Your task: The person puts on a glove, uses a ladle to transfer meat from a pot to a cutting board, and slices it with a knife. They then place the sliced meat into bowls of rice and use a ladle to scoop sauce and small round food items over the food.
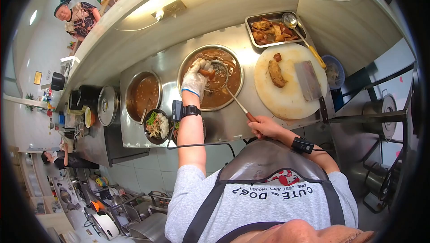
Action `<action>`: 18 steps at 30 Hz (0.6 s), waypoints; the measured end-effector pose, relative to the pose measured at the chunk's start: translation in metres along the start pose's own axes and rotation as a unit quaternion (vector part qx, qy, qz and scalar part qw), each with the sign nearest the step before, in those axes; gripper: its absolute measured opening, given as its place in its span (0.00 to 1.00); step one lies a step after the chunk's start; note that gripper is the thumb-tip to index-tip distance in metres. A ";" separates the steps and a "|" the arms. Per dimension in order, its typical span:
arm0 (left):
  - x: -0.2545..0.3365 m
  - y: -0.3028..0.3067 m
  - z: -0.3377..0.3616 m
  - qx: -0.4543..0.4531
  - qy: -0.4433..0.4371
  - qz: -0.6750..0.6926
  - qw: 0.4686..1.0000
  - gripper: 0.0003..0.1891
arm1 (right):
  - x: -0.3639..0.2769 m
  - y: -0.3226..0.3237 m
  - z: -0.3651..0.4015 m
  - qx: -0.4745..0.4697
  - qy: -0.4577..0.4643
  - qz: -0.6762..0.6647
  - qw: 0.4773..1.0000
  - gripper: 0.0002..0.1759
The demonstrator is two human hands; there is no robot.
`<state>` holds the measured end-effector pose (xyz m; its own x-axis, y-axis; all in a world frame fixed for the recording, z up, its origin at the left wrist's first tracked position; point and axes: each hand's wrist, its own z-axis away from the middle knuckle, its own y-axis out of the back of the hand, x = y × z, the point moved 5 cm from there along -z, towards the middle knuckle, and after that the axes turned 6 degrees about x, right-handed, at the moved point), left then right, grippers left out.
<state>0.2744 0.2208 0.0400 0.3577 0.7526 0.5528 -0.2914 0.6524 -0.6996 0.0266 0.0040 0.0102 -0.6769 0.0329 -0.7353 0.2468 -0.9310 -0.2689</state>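
Observation:
My left hand (194,83), in a white glove, is closed round a reddish-brown piece of braised food (207,73). It is over a wide steel pot (242,75) of brown broth. Right beside that piece, the bowl of a mesh skimmer (219,75) lies at the broth's surface. My right hand (265,127) grips the skimmer's wooden handle at the counter's front edge. To the right, a round white cutting board (264,97) carries a browned piece of meat (277,73), a small brown chunk (277,57) and a cleaver (309,81).
A steel tray (249,30) of braised pieces stands at the back, a ladle (290,20) resting on it. Left are another broth pot (130,95) and a black bowl (156,126) of rice and vegetables. A blue basket (333,70) sits right. Two other people stand farther left.

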 end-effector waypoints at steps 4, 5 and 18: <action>-0.004 -0.029 0.010 -0.038 0.026 0.002 0.999 0.06 | 0.009 -0.001 -0.008 -0.044 0.042 0.089 0.994 0.24; -0.007 -0.036 0.009 -0.074 0.013 -0.011 0.997 0.05 | 0.013 0.004 -0.005 -0.032 0.041 0.084 0.995 0.24; -0.211 -0.174 0.033 -0.223 0.151 -0.205 0.941 0.10 | 0.042 0.236 0.124 0.596 0.085 0.463 0.651 0.26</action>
<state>0.2204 -0.0487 0.0598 0.6138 0.3435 0.7108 0.3026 0.7293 -0.6137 -0.0296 -0.2589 -0.0076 -0.5094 -0.7971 -0.3244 -0.2870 -0.1981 0.9372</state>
